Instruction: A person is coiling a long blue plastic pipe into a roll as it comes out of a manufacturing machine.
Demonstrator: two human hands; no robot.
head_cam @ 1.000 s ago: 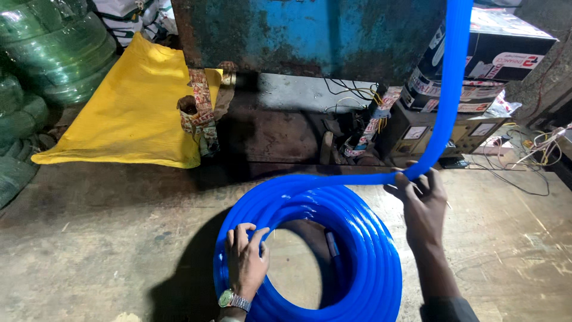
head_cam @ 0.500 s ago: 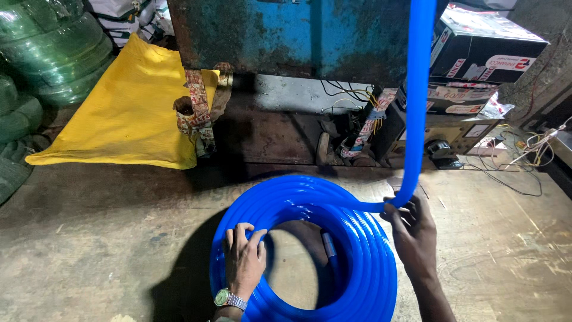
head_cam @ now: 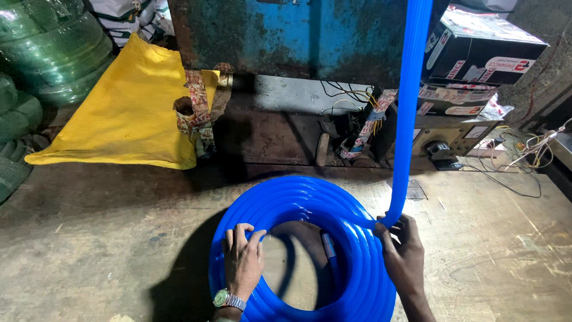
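Observation:
A coil of bright blue hose (head_cam: 298, 206) lies flat on the worn work surface (head_cam: 107, 238). From its right side a length of the same blue hose (head_cam: 408, 107) rises steeply up out of the top of the view. My left hand (head_cam: 243, 262), with a wristwatch, rests palm down on the coil's inner left edge. My right hand (head_cam: 402, 253) grips the hose where the rising length bends into the coil.
A rusty blue machine (head_cam: 286, 36) stands behind the coil, with a yellow sack (head_cam: 131, 113) to its left. Rolls of green hose (head_cam: 47, 48) are stacked at far left. Cardboard boxes (head_cam: 476, 53), an electrical unit (head_cam: 447, 140) and loose wires (head_cam: 512, 161) sit at right.
The rising hose has swung left and now stands more upright. My right hand has slid inward along the coil with it. My left hand has stayed on the coil.

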